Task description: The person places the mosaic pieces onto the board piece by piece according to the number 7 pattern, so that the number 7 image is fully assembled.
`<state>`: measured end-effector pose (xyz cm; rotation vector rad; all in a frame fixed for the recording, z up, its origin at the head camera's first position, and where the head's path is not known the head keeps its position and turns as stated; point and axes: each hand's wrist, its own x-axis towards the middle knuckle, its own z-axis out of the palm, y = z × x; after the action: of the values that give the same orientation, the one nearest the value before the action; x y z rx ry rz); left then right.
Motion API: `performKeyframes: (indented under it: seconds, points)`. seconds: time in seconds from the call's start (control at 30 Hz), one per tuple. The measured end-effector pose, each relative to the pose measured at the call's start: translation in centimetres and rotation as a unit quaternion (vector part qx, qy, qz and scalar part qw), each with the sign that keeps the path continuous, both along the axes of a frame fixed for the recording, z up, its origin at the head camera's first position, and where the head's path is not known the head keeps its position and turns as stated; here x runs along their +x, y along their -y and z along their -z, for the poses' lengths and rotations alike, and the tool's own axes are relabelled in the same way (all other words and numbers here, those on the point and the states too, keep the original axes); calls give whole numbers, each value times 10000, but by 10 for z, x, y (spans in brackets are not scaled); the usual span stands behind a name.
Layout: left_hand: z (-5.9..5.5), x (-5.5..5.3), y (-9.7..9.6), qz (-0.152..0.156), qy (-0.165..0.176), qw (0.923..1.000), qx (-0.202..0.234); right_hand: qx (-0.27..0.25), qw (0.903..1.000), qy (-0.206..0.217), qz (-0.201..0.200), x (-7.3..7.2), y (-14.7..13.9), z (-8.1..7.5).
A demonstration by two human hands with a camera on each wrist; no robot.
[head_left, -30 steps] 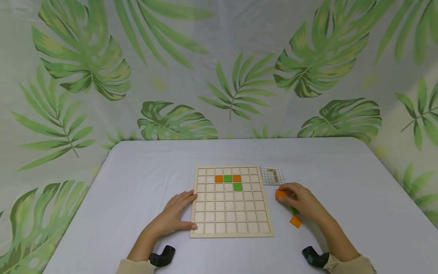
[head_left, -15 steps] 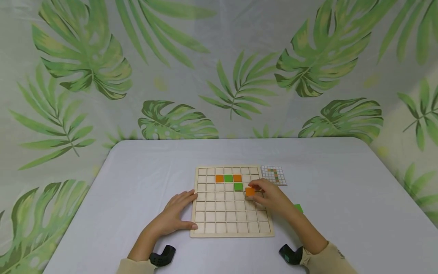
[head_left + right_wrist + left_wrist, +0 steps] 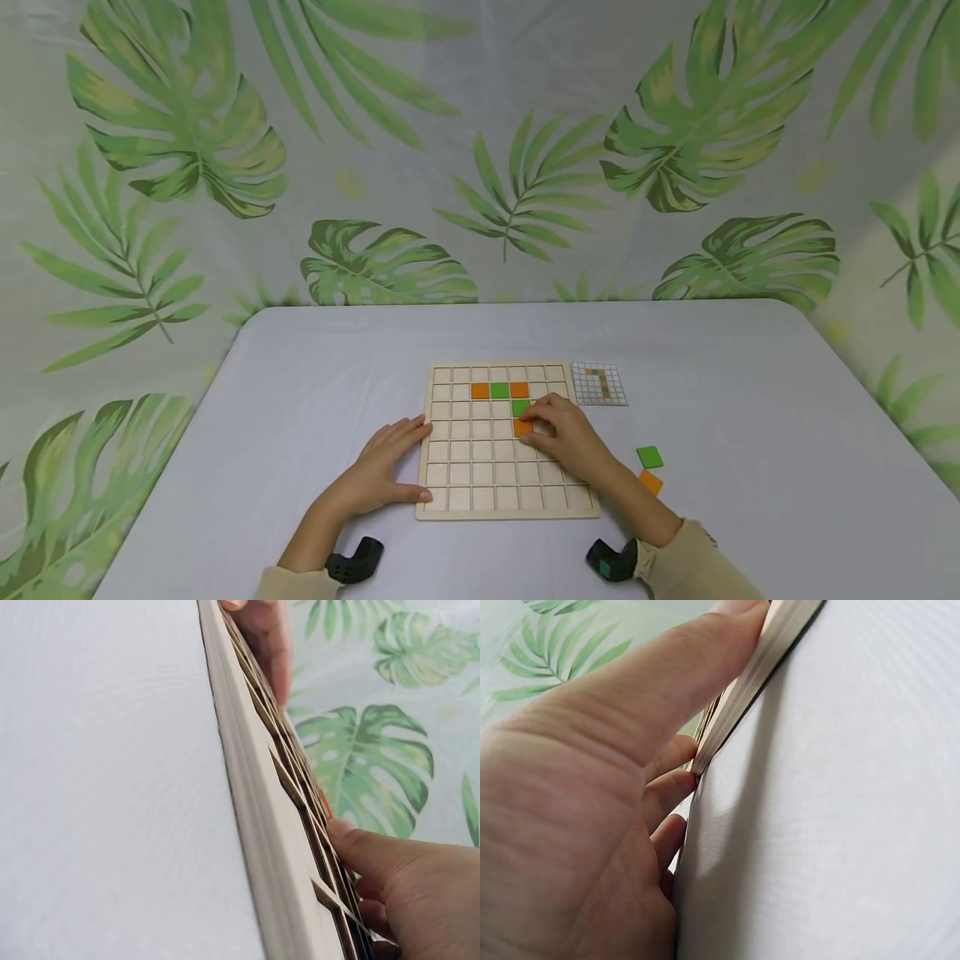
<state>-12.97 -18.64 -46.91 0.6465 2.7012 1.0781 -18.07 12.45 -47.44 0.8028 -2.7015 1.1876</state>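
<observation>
A wooden grid board (image 3: 483, 475) lies on the table. My left hand (image 3: 384, 468) rests along its left side, thumb and fingertips on the frame; in the left wrist view the thumb (image 3: 660, 682) lies against the board's edge. Thumb and fingers of my right hand (image 3: 570, 437) pinch an orange square tile (image 3: 522, 427) at a cell right below a green tile (image 3: 520, 407). That green tile sits under the right end of a row made of an orange tile (image 3: 480, 391), a green tile (image 3: 499, 391) and another orange tile (image 3: 519, 390).
A small printed grid card (image 3: 599, 384) with a coloured pattern lies by the board's upper right corner. Right of the board are a loose green tile (image 3: 650, 457) and a loose orange tile (image 3: 651, 482), the latter close to the right forearm. A leaf-print cloth (image 3: 517, 200) hangs behind the table.
From beside the board, my right hand has carried the orange tile leftward over the grid to the cell below the green tile. The left hand has stayed put.
</observation>
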Motion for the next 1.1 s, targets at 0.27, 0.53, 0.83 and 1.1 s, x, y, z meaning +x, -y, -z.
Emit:
performKeyframes:
  seconds: [0.27, 0.53, 0.83, 1.1]
  points:
    - [0, -1, 0, 70, -94, 9999, -16, -117, 9991, 411, 32, 5, -2, -7]
    - [1, -1, 1, 112, -111, 9999, -39, -174, 9980, 607, 28, 11, -29, -31]
    - [1, -1, 1, 107, -171, 9998, -33, 169, 9985, 394, 343, 24, -91, -37]
    - [1, -1, 1, 111, -156, 9998, -30, 583, 9947, 674, 516, 37, -134, -30]
